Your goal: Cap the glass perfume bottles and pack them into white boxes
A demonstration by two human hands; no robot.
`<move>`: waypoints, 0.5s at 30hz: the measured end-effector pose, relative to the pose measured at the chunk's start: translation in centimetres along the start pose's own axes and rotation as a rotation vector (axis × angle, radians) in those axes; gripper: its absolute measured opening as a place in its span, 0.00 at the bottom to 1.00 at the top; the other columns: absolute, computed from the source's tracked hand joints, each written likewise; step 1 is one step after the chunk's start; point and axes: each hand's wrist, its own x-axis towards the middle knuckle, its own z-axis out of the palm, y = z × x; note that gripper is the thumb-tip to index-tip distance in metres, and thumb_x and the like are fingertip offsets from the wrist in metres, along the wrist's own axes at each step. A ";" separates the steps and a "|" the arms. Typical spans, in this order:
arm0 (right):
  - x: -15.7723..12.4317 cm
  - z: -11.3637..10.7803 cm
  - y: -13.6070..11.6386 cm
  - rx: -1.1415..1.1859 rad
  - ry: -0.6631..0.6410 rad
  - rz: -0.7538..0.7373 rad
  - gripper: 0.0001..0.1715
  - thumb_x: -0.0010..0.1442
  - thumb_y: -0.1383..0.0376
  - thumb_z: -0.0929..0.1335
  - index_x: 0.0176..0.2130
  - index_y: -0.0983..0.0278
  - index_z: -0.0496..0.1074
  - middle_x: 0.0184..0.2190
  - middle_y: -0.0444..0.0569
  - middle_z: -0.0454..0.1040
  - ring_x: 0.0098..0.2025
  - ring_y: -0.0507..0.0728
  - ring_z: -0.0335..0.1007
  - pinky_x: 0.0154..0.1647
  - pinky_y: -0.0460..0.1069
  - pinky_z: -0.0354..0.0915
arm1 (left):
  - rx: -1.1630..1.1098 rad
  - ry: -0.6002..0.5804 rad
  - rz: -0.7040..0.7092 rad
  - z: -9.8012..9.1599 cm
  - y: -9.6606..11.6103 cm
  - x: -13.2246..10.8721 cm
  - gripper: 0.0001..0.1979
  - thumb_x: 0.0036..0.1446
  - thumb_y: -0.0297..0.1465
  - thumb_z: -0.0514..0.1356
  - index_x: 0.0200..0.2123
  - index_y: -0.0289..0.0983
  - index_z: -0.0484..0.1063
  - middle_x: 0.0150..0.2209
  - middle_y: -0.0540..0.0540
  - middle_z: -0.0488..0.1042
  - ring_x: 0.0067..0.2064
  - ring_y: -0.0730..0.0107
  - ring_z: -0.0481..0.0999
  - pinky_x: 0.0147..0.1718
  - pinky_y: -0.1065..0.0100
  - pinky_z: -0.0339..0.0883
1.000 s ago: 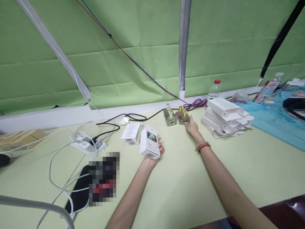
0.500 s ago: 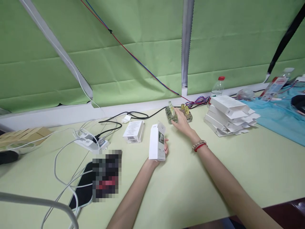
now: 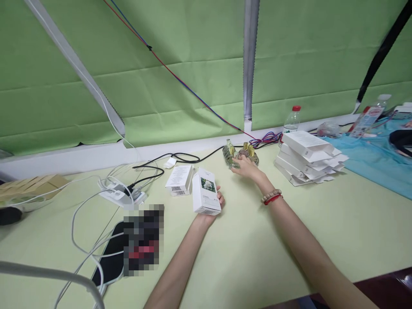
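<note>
My left hand [image 3: 215, 207] grips a small white box [image 3: 205, 197] with a flower picture, held upright above the pale green table [image 3: 244, 249]. My right hand [image 3: 246, 167], with bead bracelets at the wrist, reaches to a cluster of small glass bottles with gold caps [image 3: 240, 155] near the wall. Its fingers curl around one bottle at the cluster's front. A second white box with a barcode [image 3: 179, 180] lies flat just left of the held one.
A stack of flat white cartons [image 3: 307, 156] lies right of the bottles. A water bottle [image 3: 292, 120] stands behind it. A power strip [image 3: 121, 196] with white and black cables sits left. Brown boxes [image 3: 28, 185] lie far left, blue cloth [image 3: 376, 161] far right.
My right hand moved left from the brown-capped bottles to the front of the cluster and closed on a bottle. My left hand turned the white box, its flower face now toward me.
</note>
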 end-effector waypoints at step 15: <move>-1.3 -4.3 4.2 0.042 -0.239 0.152 0.38 0.57 0.55 0.63 0.63 0.63 0.52 0.64 0.56 0.52 0.62 0.63 0.53 0.57 0.52 0.57 | 0.042 0.061 0.017 1.0 0.2 -0.5 0.20 0.60 0.29 0.41 0.28 0.30 0.70 0.18 0.46 0.60 0.20 0.74 0.59 0.21 0.72 0.57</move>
